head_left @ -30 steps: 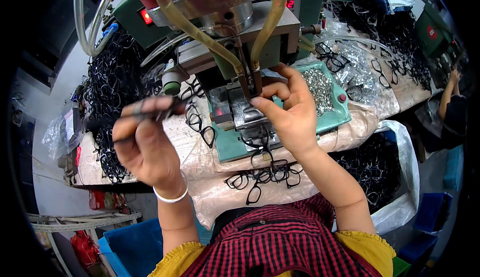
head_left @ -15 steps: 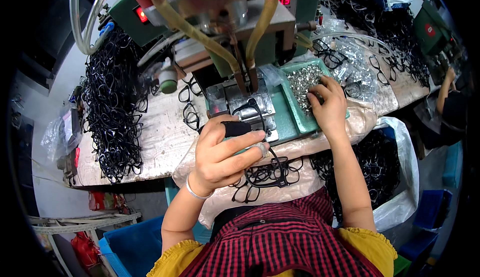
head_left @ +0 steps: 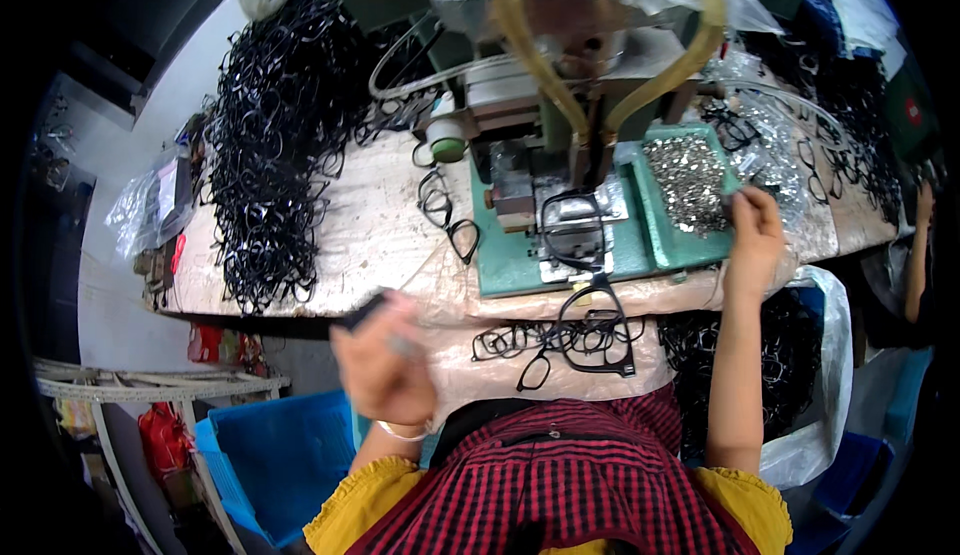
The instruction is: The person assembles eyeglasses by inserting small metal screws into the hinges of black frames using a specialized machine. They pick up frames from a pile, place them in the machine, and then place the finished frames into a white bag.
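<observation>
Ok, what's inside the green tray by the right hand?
The green tray holds a heap of small silvery metal parts. The right hand reaches into its right edge. The tray's bottom under the heap is covered.

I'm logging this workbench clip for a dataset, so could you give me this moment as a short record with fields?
setting: worn wooden bench with a green machine base plate
left hand: left hand, motion-blurred, low at the bench's near edge, holding a dark object too blurred to identify
right hand: right hand at the green tray of small silvery metal parts
on machine: black plastic spectacle frame lying on the fixture
left of bench: large heap of black spectacle frames
near edge: loose black frames on the cloth-covered ledge
</observation>
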Motion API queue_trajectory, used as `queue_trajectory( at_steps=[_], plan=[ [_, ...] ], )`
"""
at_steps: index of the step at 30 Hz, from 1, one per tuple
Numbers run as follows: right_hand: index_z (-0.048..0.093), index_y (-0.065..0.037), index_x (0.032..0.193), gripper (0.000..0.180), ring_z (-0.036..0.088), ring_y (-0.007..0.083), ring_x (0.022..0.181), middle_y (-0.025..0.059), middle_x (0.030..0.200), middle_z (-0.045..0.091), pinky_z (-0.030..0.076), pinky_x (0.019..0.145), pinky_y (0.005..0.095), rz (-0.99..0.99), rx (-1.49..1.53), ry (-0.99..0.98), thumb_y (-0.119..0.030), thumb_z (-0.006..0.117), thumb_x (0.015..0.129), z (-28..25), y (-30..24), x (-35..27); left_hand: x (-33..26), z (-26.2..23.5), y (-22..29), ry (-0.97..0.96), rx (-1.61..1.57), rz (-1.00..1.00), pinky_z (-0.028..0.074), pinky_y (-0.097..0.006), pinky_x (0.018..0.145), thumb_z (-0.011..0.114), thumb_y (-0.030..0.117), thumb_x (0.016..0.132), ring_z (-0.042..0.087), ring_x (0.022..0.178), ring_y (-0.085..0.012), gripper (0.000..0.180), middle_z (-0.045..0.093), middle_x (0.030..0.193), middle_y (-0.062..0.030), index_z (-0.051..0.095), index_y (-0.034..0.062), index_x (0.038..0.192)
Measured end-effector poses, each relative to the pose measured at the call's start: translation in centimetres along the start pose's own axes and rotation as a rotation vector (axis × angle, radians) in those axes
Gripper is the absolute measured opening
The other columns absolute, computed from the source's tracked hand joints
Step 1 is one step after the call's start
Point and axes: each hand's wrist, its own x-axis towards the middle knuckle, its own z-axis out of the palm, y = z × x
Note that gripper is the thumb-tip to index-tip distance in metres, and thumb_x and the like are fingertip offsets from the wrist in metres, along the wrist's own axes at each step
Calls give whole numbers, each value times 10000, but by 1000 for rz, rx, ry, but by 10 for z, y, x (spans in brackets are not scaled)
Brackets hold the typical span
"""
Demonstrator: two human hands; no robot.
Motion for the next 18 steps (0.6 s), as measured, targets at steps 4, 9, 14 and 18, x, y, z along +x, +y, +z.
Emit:
queue_trajectory(
  at_steps=[4,9,14,18],
  plan=[
    [680,-21,1038,149,610,107,860,41,952,676,486,785,237,113,308,10,-8,654,892,9,20,2,46,3,-40,241,-141,-253,488,-319,918,562,-65,913,622,1025,-212,163,656,1149,-142,657,-36,1043],
    [725,-26,1002,138,627,84,862,10,947,703,485,793,216,-6,237,-132,-18,703,866,67,-7,2,68,67,-84,-128,154,-148,428,-381,834,751,71,770,569,869,-292,127,637,943,-91,695,55,884],
    [712,7,952,149,660,170,863,76,912,715,492,814,281,-181,-219,-165,-32,717,808,45,-28,-22,-24,118,-159,-497,25,-770,433,-383,566,814,184,743,565,599,-249,221,627,669,-106,727,16,858],
    [705,4,911,115,649,176,861,77,895,699,488,817,289,-298,-376,-51,10,700,797,-28,-24,-38,-5,80,-130,-125,-587,-1035,315,-215,468,708,119,894,444,529,-32,109,568,647,36,662,38,836]
  ],
)
